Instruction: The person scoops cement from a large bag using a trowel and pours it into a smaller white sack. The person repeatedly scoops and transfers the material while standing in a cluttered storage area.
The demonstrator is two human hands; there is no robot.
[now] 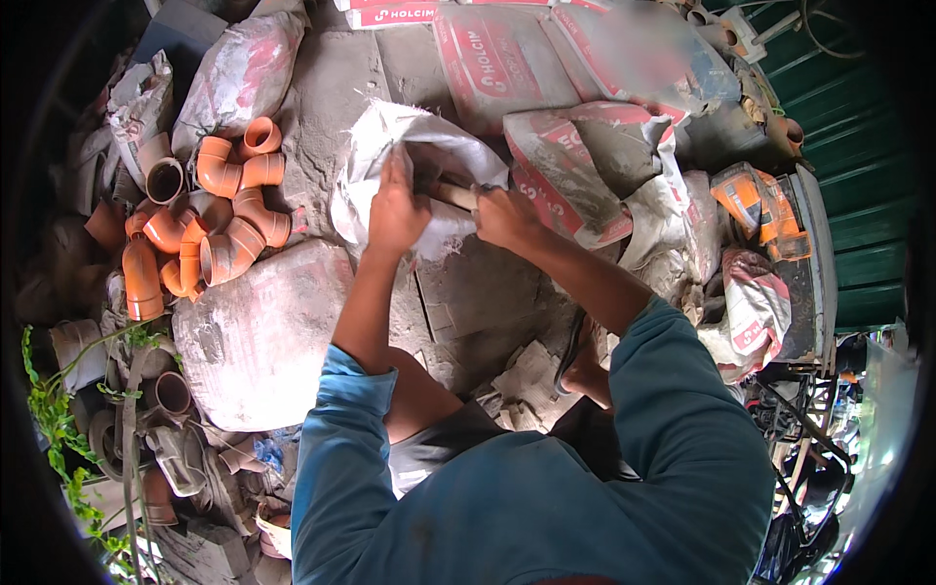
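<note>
Between my arms stands a white woven sack (359, 180) with its mouth wide open and its rim frayed. My left hand (398, 207) grips the near left part of that rim, fingers pointing up along the cloth. In my right hand (507, 216), closed at the near right side of the mouth, is a tool with a pale wooden handle (453, 195). The tool's other end goes into the shaded inside of the sack, so its kind is hidden. Just right of the sack lies a torn red-and-white cement bag (551, 166) with grey powder on it.
Orange pipe elbows (261, 210) are heaped at the left, above a dusty full bag (268, 331). More cement bags (502, 68) lie at the back. An orange-and-black package (756, 210) sits at the right, near a green corrugated wall (858, 185). My foot (587, 375) rests below the sack.
</note>
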